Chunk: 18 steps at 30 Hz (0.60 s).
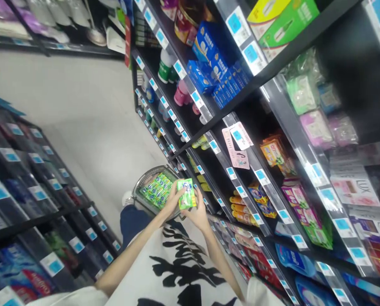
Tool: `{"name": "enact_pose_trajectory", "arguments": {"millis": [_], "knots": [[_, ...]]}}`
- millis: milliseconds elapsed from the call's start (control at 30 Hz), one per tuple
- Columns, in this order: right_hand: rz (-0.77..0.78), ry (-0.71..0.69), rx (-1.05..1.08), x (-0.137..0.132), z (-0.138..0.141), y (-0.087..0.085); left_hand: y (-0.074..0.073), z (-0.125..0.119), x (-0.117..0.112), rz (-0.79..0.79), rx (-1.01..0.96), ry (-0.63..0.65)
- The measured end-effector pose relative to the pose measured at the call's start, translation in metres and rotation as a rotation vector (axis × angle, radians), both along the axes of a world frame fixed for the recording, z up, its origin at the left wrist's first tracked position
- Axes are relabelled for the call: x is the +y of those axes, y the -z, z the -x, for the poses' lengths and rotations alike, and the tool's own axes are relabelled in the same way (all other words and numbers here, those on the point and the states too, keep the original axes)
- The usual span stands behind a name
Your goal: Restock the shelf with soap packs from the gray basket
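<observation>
A small green-and-white packet (186, 194), like a pack of bar soap with a yellow patch at one corner, is held in front of my body. My left hand (173, 199) grips its left side, the thumb lying over the front. Around the right side and lower edge close the fingers of my right hand (198, 213). Beyond my hands, a grey shopping basket (138, 183) sits low near my feet. Several similar green packets (158, 190) lie in rows inside it. The packet's back and some fingertips are hidden.
Tall dark shelves (260, 85) rise close on my right, with price tags, blue boxes (209, 59), orange packs (274, 152) and pink-and-green soap packs (304, 204). Another shelf unit (43, 208) stands at left. Pale aisle floor (81, 102) runs between them.
</observation>
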State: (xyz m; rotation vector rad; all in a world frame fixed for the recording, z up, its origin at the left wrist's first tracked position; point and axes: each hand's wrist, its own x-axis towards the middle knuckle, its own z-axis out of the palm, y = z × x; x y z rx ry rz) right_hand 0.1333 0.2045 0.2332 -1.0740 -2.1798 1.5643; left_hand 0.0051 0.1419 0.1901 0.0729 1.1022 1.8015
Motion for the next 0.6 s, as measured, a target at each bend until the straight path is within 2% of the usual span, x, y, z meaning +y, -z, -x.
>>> {"name": "enact_pose_trajectory", "arguments": {"millis": [67, 133, 267, 367, 467, 600], "knots": [[0.08, 0.002, 0.091, 0.002, 0.008, -0.014, -0.023, 0.004, 0.005, -0.062, -0.004, -0.052], [0.089, 0.02, 0.154, 0.002, 0.018, -0.028, -0.041, 0.008, 0.007, -0.079, 0.027, -0.09], [0.134, 0.043, 0.237, -0.003, 0.034, -0.049, -0.063, 0.016, 0.004, -0.095, 0.091, -0.142], [0.129, 0.122, 0.25, -0.007, 0.041, -0.055, -0.073, 0.02, 0.004, -0.109, 0.17, -0.183], [0.101, 0.282, 0.274, -0.007, 0.048, -0.053, -0.078, 0.023, 0.004, -0.165, 0.229, -0.187], [0.36, 0.458, 0.379, -0.004, 0.056, -0.055, -0.072, 0.031, -0.001, -0.237, 0.306, -0.082]]}}
